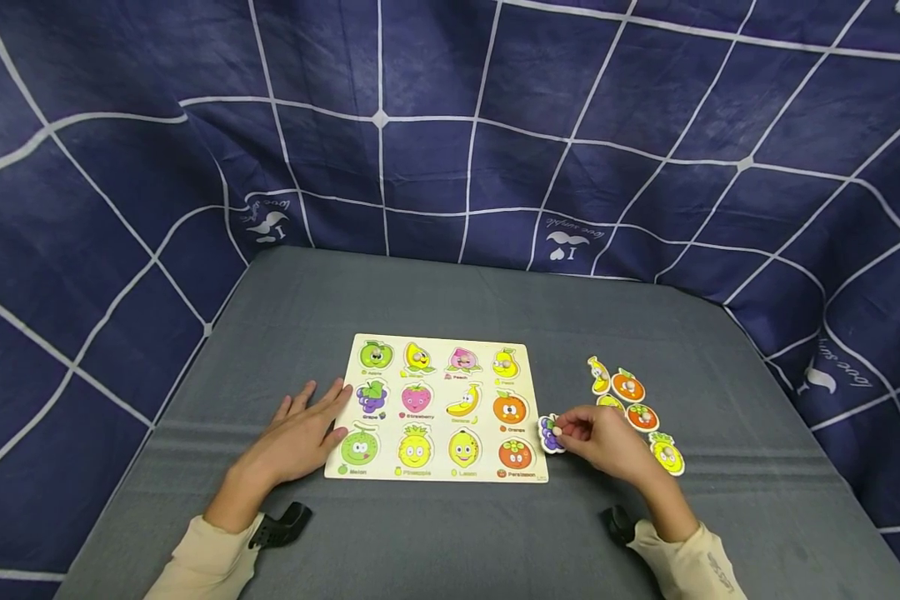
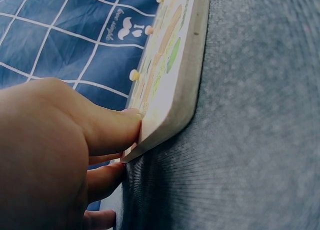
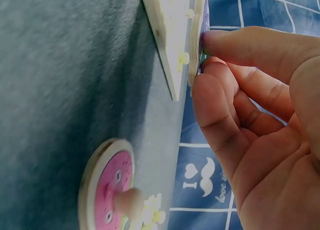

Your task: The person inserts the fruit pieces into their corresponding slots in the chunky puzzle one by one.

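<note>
By right edge of board (image 1: 439,433), right hand (image 1: 603,440) pinches grape piece (image 1: 546,433); spread left hand (image 1: 296,435) touches left edge; cloth (image 1: 435,296) beyond.

At right, the right hand (image 3: 272,145) pinches a purple-faced piece (image 3: 198,33) at top centre, near the pale board (image 3: 162,30). Lower left, a knobbed pink piece (image 3: 105,190) sits on the grey surface (image 3: 50,90).

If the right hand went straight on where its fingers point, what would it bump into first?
Probably the board, at its right edge beside the orange and persimmon. The right hand holds a grape piece, which would lead; it looks slightly raised, so it may pass over instead.
</note>
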Tool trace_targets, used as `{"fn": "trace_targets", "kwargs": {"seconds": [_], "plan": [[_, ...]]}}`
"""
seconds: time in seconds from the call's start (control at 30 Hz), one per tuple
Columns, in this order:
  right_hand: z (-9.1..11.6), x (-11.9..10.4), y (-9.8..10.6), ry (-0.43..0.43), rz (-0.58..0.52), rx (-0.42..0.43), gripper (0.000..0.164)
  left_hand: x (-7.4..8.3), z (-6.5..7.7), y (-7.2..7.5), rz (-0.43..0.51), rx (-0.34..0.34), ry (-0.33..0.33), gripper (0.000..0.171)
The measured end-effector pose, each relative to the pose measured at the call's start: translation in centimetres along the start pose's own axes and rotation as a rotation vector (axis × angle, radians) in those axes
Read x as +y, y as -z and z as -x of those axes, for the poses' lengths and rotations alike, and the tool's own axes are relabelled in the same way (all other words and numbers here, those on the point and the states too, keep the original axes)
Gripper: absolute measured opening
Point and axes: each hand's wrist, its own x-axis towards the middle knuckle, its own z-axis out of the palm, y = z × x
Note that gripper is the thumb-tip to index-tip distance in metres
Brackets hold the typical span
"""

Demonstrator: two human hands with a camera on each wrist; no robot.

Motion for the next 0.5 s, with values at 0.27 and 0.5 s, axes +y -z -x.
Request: {"fn": "trace_targets", "kwargs": {"seconds": [0.27, 0.5], "plan": [[-1.1, -0.8, -0.3, 0.009, 0.008, -0.010, 0.009, 0.0, 0.0, -0.1, 0.003, 0.002, -0.002, 0.060], [-2.4, -2.0, -0.9, 0.031, -0.015, -0.019, 0.008, 0.0, 0.0, 0.0, 0.009, 0.003, -0.001, 0.061]]}}
